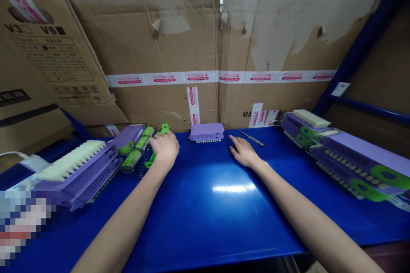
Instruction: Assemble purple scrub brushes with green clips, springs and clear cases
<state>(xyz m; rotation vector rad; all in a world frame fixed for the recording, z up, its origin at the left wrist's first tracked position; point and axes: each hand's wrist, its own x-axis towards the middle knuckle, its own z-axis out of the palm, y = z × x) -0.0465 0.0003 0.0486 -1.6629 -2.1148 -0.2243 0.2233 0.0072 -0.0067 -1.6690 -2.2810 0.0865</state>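
Note:
My left hand [165, 147] reaches to the left side of the blue table [205, 209] and closes on a green plastic part [159, 141] beside a row of green pieces [137, 149]. My right hand [243, 151] lies flat on the table, fingers stretched out, holding nothing. Between the hands, near the back, sits a small purple brush head [206, 132] with white bristles underneath. A thin metal tool [251, 138] lies just beyond my right hand.
Purple brush bodies with white bristles [80, 166] are stacked at the left. More purple and green brushes [346, 153] are lined up at the right. Worn cardboard boxes [198, 42] wall off the back; a blue rack post [358, 47] rises at right.

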